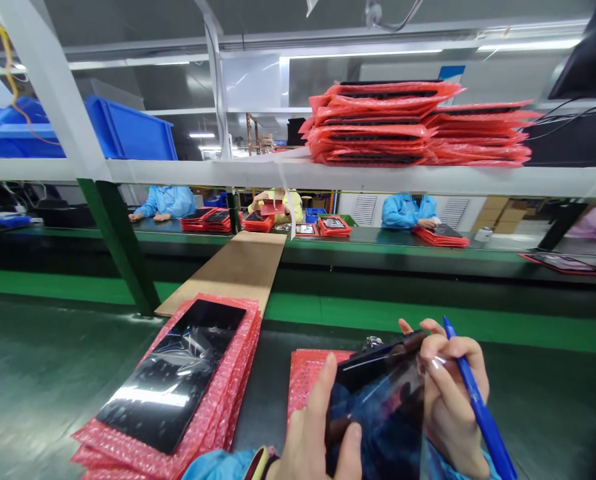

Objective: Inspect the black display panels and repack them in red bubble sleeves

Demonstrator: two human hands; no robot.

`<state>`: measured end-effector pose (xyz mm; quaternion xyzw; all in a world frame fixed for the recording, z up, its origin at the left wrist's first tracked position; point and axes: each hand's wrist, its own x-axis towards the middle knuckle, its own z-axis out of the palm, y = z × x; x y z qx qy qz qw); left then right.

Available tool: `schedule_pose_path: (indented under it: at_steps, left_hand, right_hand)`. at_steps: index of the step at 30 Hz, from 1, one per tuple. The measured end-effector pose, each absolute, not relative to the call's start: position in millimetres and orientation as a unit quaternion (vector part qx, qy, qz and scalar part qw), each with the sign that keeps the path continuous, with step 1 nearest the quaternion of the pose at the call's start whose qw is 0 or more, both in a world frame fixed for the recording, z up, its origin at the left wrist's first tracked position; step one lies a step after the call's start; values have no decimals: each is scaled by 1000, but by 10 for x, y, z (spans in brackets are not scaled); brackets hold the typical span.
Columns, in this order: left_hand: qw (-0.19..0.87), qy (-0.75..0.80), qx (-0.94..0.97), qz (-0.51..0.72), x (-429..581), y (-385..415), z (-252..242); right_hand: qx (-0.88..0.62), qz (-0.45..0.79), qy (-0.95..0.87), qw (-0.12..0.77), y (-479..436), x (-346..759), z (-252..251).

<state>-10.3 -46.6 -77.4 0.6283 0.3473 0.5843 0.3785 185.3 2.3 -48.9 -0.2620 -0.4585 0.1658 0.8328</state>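
A glossy black screen panel (pixel 373 413) is held tilted up in front of me. My left hand (pixel 318 433) grips its left side, with a thumb bent over the face. At the panel's upper right corner, my right hand (pixel 453 393) pinches the edge of a clear film (pixel 412 383) that lies along the panel's right side. A blue pen (pixel 483 407) is tucked between the fingers of that same hand. Red bubble wrap (pixel 311 373) shows behind the panel. To the left, another black screen panel (pixel 178 373) rests on a stack of red bubble-wrap bags (pixel 228 400).
Overhead, a white shelf (pixel 258 172) carries red-wrapped panels (pixel 378 127) and blue bins (pixel 128 130). A green post (pixel 118 247) stands at left. A brown board (pixel 233 267) reaches toward the far bench, where several people work beside red stacks (pixel 333 227).
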Motion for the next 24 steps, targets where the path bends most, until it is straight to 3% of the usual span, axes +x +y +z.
schedule_pose_path:
  at_steps: [5, 13, 24]
  left_hand:
    - [425, 379, 637, 519, -132, -393, -530]
    - [548, 147, 689, 450, -188, -279, -386]
    - [642, 112, 627, 427, -191, -399, -405]
  right_hand:
    - [-307, 226, -420, 824, -24, 1837, -400]
    - [-365, 327, -352, 797, 43, 1902, -366]
    - [-384, 391, -248, 799, 142, 1954, -403]
